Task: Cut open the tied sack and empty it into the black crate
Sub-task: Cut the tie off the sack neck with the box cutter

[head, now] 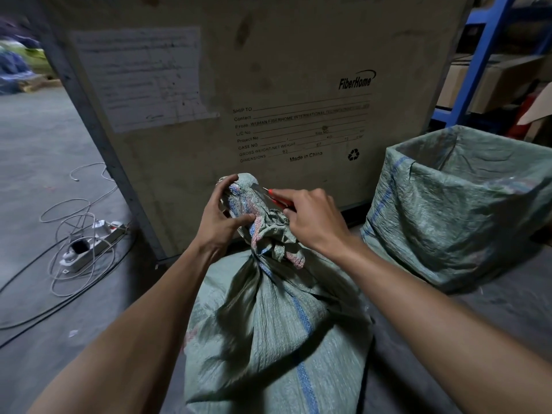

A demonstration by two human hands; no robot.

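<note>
A full green woven sack (268, 324) with a blue stripe stands on the floor in front of me, its neck tied in a knot. My left hand (222, 216) grips the bunched top of the sack above the knot. My right hand (313, 218) holds a red-handled utility knife (273, 196), whose blade tip touches the bunched fabric near the top. No black crate is in view.
A large wooden shipping case (268, 85) stands right behind the sack. An open green sack (466, 210) sits at the right. A power strip (92, 243) with coiled cables lies on the concrete floor at the left. Blue shelving (484, 55) stands at the far right.
</note>
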